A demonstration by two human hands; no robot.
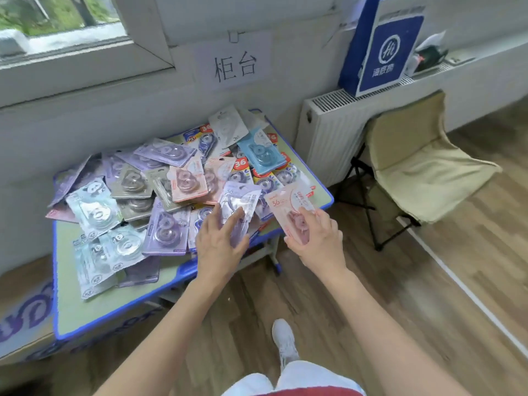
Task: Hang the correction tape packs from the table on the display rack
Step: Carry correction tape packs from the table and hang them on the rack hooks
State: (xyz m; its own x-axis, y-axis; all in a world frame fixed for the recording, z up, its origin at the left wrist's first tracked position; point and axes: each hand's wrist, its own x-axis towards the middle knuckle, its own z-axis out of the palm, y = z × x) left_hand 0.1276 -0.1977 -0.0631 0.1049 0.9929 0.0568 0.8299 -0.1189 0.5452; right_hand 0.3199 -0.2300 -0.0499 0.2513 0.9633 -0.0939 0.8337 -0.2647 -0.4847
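Nearest, a white shoe stands on the wooden floor below two bare forearms that reach forward to the table's near right corner. The left hand holds a lilac pack by its lower end, with its fingers laid fairly straight across the front. The thumb is hidden, so I cannot tell how firm that pinch is. Just beside it, the right hand pinches a pink pack by its bottom edge, fingers curled round the back and thumb on the front.

Both packs run lengthwise up and away from the fingers, so their top ends point toward the wall, away from the wrists. By my judgement that suits hanging, since the end that goes on a hook leads, though the holes are too blurred to make out.

Beyond the hands, the pile of packs covers much of the table, lying ahead and to the left, nearer the left hand than the right. To the right stands a folding chair with a radiator behind it. On the wall above the pile is a paper sign.

No display rack is in view, so with both hands loaded the coming move probably means turning away from the table.
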